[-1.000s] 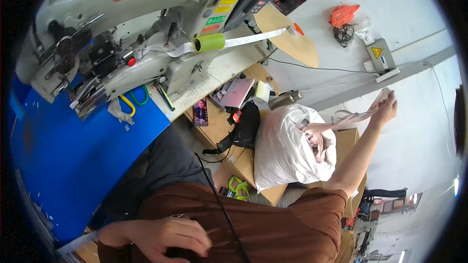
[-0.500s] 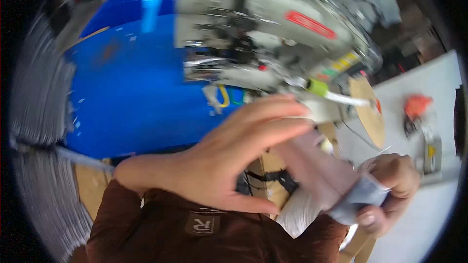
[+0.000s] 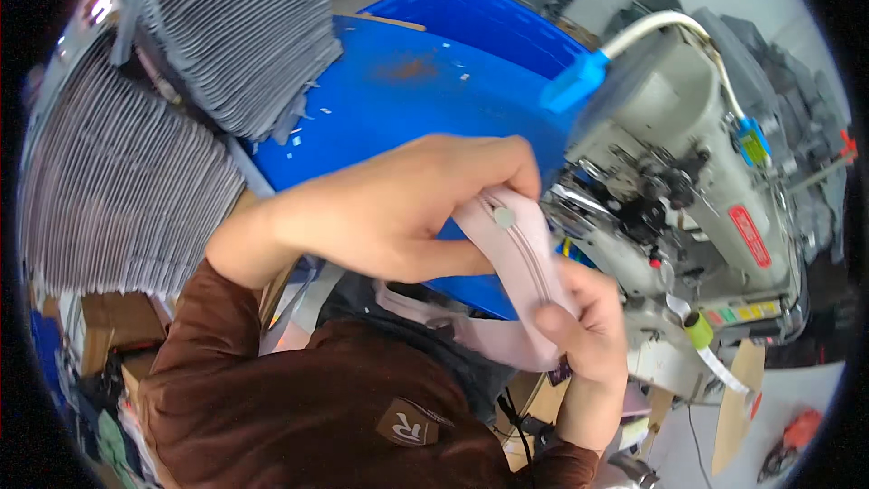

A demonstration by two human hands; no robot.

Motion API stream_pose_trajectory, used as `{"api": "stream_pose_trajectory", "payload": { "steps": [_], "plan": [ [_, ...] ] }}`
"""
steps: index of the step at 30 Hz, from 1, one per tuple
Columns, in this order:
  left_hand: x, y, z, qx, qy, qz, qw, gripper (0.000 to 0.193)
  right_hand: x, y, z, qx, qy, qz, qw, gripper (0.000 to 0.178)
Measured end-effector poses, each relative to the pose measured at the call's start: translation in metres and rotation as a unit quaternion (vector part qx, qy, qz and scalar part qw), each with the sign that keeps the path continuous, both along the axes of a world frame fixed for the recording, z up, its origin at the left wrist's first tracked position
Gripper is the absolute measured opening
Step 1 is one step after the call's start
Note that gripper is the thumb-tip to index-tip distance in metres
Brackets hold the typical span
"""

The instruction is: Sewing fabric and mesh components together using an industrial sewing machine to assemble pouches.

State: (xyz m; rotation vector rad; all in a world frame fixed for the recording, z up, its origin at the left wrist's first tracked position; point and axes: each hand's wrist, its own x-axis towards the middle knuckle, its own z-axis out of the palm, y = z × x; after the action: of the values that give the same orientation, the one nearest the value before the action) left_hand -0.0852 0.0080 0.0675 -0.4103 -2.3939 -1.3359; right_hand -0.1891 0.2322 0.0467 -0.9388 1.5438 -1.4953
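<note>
Between my hands is a pink fabric strip with a zipper [image 3: 525, 258] along its middle, and a small round pale disc [image 3: 503, 217] sits near its upper end. My left hand [image 3: 425, 204] pinches that upper end between thumb and fingers. Lower down, my right hand [image 3: 588, 326] is closed on the strip, thumb on top. The strip curves under and runs left as a pink band [image 3: 407, 303] along black fabric [image 3: 353, 294] lying at my lap. Part of the strip is hidden behind my fingers.
A grey-white sewing machine [image 3: 706, 154] stands at the right of a blue table [image 3: 362, 118]. Tall stacks of grey fabric pieces [image 3: 244, 36] rise on the left. Behind the table is a blue bin [image 3: 480, 14]. A white ribbon [image 3: 720, 369] hangs near the machine.
My left hand was spread open and is now closed on the zippered strip. My right hand still holds the strip. The view has turned left, so the machine appears farther right.
</note>
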Motion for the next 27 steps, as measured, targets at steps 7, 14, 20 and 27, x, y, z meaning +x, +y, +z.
{"api": "stream_pose_trajectory", "payload": {
  "steps": [7,14,20,27],
  "plan": [
    [0.001,-0.106,-0.036,0.155,-0.154,-0.007,0.976,0.022,-0.042,0.039,-0.014,-0.089,0.093,-0.188,0.974,0.029],
    [0.001,-0.179,-0.077,-0.434,-0.022,0.320,0.842,0.036,-0.031,0.060,-0.053,0.139,0.547,-0.136,0.814,0.020],
    [-0.044,-0.165,-0.150,-0.360,-0.077,0.315,0.875,0.024,-0.003,0.035,-0.134,0.161,0.593,-0.012,0.789,0.018],
    [-0.091,-0.014,-0.127,0.024,0.084,0.137,0.987,0.028,-0.042,0.072,-0.079,0.071,0.628,-0.326,0.703,0.023]
  ]
}}
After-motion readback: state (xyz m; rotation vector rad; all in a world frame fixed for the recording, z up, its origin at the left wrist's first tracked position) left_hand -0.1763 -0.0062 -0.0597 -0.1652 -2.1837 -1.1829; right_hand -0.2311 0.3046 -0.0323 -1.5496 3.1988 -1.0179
